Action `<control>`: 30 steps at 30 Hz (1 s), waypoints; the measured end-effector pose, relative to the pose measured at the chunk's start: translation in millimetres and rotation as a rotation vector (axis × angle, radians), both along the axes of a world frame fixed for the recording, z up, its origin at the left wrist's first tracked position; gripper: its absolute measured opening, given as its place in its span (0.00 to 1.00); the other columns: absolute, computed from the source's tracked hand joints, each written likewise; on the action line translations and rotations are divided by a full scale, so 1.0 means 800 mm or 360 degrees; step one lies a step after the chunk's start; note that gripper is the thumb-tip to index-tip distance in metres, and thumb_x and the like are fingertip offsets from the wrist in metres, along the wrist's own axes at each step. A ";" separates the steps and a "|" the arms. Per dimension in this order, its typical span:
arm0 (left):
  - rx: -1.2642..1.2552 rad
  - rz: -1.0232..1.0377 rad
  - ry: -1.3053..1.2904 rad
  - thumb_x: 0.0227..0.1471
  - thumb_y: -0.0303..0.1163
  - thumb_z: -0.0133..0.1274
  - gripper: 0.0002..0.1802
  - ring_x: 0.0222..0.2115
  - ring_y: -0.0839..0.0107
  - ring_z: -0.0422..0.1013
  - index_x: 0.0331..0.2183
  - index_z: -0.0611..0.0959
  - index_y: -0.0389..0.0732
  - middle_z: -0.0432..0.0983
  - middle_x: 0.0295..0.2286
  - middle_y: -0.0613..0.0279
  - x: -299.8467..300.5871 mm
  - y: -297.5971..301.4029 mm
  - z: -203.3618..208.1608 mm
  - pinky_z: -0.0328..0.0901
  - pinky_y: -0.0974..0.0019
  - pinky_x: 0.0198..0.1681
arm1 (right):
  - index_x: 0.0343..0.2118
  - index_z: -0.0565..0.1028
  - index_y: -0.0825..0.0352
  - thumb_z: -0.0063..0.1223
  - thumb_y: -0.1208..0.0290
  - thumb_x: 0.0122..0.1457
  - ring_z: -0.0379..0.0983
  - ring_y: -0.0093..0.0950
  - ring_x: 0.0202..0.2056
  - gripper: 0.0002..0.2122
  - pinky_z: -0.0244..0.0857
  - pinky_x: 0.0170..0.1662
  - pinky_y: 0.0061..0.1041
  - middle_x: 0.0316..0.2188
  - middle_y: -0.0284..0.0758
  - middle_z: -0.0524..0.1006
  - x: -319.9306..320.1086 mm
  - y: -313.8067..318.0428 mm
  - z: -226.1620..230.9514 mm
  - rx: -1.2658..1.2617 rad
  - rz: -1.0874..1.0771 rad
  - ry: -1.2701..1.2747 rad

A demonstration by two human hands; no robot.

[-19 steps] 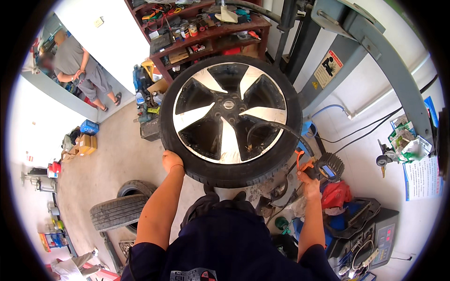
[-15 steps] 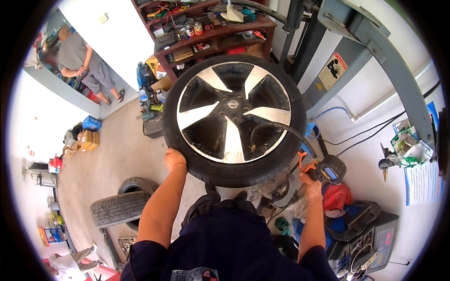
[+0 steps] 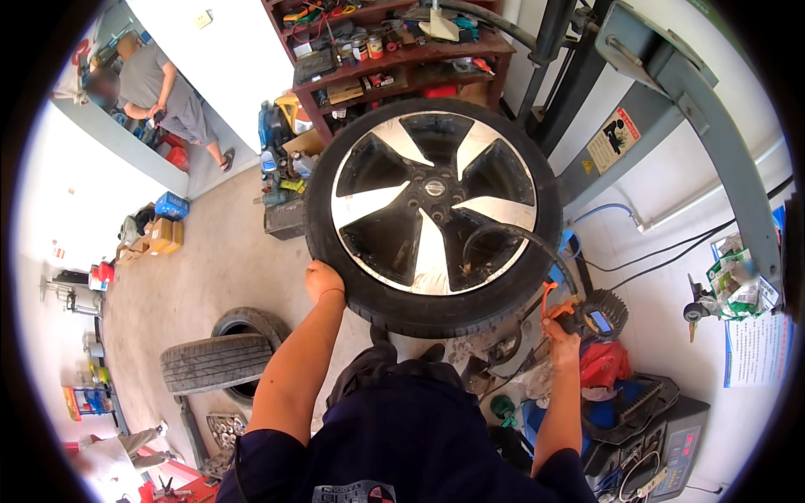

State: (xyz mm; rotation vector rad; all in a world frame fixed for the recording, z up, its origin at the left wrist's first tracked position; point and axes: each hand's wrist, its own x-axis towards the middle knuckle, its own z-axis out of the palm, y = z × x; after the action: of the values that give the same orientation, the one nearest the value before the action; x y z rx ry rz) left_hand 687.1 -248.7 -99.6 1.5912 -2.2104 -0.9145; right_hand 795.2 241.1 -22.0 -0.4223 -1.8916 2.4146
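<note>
A car wheel, a black tyre on a silver-and-black five-spoke rim, lies face up in front of me. My left hand is closed against the tyre's near left edge, its fingertips partly hidden by the rubber. In my right hand, just off the near right side, is a tyre inflator gun with a black round gauge, a small lit display and an orange lever. From it a black hose arches over the tyre and reaches down between the spokes.
Two loose tyres lie on the floor at left. A red-brown tool shelf stands beyond the wheel, a grey machine arm at right. Cases and a control box sit near right. Another person stands in the doorway.
The whole view has shifted a little, so the wheel and shelf sit further right. Both hands keep their places at the tyre and inflator gun. The person in the doorway has shifted their hands slightly.
</note>
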 end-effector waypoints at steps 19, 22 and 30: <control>0.0030 -0.0023 -0.0003 0.62 0.47 0.31 0.32 0.44 0.37 0.74 0.41 0.82 0.31 0.78 0.42 0.34 -0.001 0.005 0.012 0.67 0.45 0.50 | 0.34 0.69 0.63 0.61 0.74 0.47 0.67 0.23 0.28 0.13 0.60 0.33 0.23 0.27 0.32 0.70 0.003 -0.009 0.001 0.0070 -0.0009 -0.0023; 0.0090 0.0024 0.0056 0.62 0.46 0.31 0.32 0.45 0.37 0.73 0.42 0.82 0.31 0.77 0.43 0.34 0.000 0.007 0.015 0.66 0.45 0.51 | 0.34 0.71 0.66 0.62 0.77 0.49 0.67 0.26 0.30 0.11 0.61 0.35 0.28 0.28 0.32 0.70 0.005 -0.007 -0.002 0.0011 -0.0023 -0.0019; 0.0081 -0.0017 0.0068 0.62 0.46 0.31 0.32 0.45 0.36 0.72 0.42 0.81 0.30 0.77 0.44 0.33 -0.001 0.010 0.013 0.66 0.46 0.51 | 0.35 0.69 0.63 0.60 0.77 0.48 0.67 0.24 0.28 0.13 0.61 0.33 0.23 0.28 0.31 0.70 0.007 -0.004 -0.009 0.0150 -0.0023 0.0000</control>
State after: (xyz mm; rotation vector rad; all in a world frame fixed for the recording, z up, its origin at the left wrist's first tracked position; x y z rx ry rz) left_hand 686.1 -240.7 -88.9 1.5683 -2.1850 -1.0059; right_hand 801.0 238.2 -29.1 -0.4291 -1.9854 2.3049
